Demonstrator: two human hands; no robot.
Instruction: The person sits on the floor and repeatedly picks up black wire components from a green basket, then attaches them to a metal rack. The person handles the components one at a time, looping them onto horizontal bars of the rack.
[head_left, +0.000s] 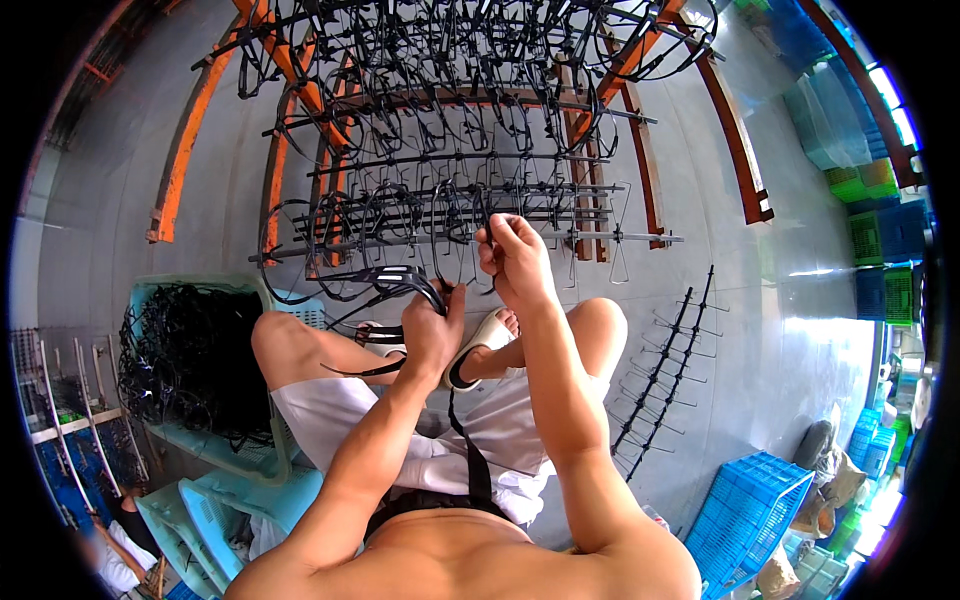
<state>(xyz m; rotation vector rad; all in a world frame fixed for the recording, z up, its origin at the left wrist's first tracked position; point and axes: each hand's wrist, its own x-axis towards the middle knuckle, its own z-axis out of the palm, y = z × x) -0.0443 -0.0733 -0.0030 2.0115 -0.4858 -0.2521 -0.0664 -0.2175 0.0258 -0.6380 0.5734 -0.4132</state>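
My left hand (432, 328) is closed around a bunch of thin black plastic frames (375, 282), whose curved bands stick out to the left and below. Farther up, my right hand (515, 262) pinches a thin black plastic band at the front of the rack; most of it is hidden behind the fingers. Just beyond both hands, black hooked bars (430, 238) lie across the rack in rows. More looped black frames (330, 215) hang from the left part of these bars.
Orange metal legs (190, 150) hold up the loaded rack. At left, a pale turquoise tub (280, 430) holds a heap of black frames. Two hooked bars (665, 370) lie on the floor at right, near a blue crate (755, 510). Someone else (125, 550) is at lower left.
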